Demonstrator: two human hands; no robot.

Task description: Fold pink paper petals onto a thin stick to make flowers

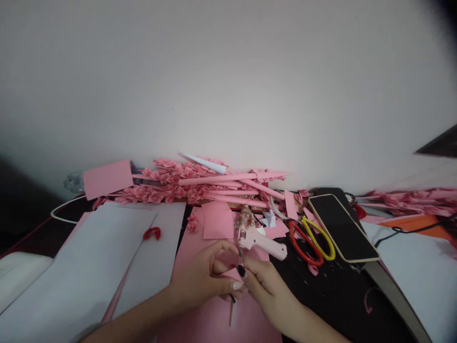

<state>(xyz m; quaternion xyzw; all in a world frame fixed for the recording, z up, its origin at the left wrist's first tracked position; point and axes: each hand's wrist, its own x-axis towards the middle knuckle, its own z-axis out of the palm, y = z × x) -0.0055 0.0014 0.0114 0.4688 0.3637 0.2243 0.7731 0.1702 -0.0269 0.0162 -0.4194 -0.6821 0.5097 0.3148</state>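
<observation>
- Left hand (200, 276): fingers closed in a narrow pinch on a small pink paper piece (231, 274), thumb uppermost with a pale nail.
- Right hand (267, 281): fingers also narrowed to a pinch at the right end of the same piece; the thumb bears a black nail. The piece lies between the two hands, partly hidden by them.
- Thin pale strip (233, 315): just below the fingers; whether it is held cannot be told.
- Pink sheet (214, 321): spread beneath both hands on the dark tabletop (332, 300).
- Glue gun (264, 242): pale pink, lying just beyond the fingers, its handle pointing right.
- Pink paper square (217, 224): left of the glue gun, with a small paper flower (193, 223) further left.
- Red handle loop (319, 259) and yellow handle loop (332, 247): right of the glue gun, near a phone (342, 228) with a dark screen.
- White sheets (96, 252): left of the hands, with a red curled object (153, 233) on top.
- Pink paper flowers (167, 169) and pink paper tubes (217, 179): heaped along the wall (228, 85), a white paper cone (205, 163) resting over them.
</observation>
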